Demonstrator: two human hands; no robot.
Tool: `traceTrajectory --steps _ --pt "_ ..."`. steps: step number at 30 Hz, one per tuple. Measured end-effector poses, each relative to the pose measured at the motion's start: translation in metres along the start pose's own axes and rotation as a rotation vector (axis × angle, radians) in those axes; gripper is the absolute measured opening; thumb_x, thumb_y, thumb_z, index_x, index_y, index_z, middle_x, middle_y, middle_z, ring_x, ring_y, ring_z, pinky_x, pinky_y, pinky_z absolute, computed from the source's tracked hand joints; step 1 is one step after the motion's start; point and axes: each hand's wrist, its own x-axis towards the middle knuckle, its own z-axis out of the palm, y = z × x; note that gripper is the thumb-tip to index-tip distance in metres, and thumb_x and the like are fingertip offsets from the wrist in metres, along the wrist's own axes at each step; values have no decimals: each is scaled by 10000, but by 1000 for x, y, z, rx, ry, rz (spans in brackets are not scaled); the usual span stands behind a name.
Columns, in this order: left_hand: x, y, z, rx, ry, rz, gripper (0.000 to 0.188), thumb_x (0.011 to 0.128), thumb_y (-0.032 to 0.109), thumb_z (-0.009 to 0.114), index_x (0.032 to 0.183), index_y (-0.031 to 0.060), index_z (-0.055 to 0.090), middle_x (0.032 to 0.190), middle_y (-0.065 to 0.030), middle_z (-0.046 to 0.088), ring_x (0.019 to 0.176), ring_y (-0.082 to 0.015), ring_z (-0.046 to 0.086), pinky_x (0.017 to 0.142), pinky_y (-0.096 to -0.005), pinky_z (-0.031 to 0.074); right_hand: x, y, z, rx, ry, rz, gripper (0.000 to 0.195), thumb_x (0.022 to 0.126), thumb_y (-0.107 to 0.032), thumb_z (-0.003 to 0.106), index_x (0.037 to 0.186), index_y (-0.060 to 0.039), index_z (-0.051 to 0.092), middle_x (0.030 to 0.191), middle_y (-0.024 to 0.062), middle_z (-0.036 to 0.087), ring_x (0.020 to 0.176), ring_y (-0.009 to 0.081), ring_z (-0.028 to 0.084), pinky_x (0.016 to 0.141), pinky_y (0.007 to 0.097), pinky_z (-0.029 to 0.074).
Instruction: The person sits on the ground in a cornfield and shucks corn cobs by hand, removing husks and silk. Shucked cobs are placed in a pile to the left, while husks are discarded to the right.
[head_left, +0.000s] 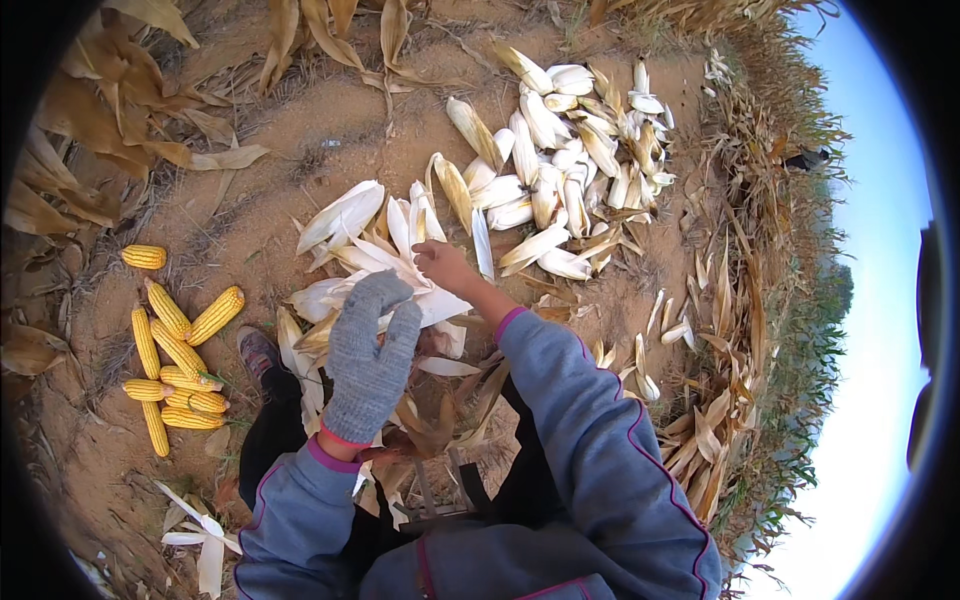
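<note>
Pale stripped corn husks (341, 217) lie heaped on the soil between my feet and beyond them. Over this heap is my left hand (373, 352) in a grey knitted glove, its thumb and fingers apart with nothing seen between them. My bare right hand (444, 266) is just ahead and to the right of it, above the white husks, fingers curled; whether it grips a husk cannot be told. To the left lies a group of husked yellow corn cobs (178, 349). A large pile of corn ears in their husks (555, 157) lies at the upper right.
Dry corn leaves (112, 97) cover the upper left. A shoe (257, 351) stands beside the cobs. An opened husk (206, 536) lies at the lower left. Cut stalks and leaves (720, 420) line the right, with standing corn (802, 375) behind. A distant dark figure, perhaps a person (808, 160), is near the stalks.
</note>
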Motion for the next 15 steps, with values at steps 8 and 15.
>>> traceTrajectory --steps 8,15 --pt "8 -11 27 138 -115 -73 183 845 89 575 991 -18 556 1021 -136 565 952 -224 545 876 -324 422 30 123 -105 -656 7 -34 285 784 -155 496 1026 -71 620 988 179 631 917 340 603 797 419 479" --pt "15 -30 57 123 -205 -284 181 836 49 545 1004 -16 563 1035 -122 566 973 -215 536 888 -316 407 -18 229 -226 -922 94 416 288 791 -126 488 1050 -89 609 990 167 630 935 325 601 807 437 473"
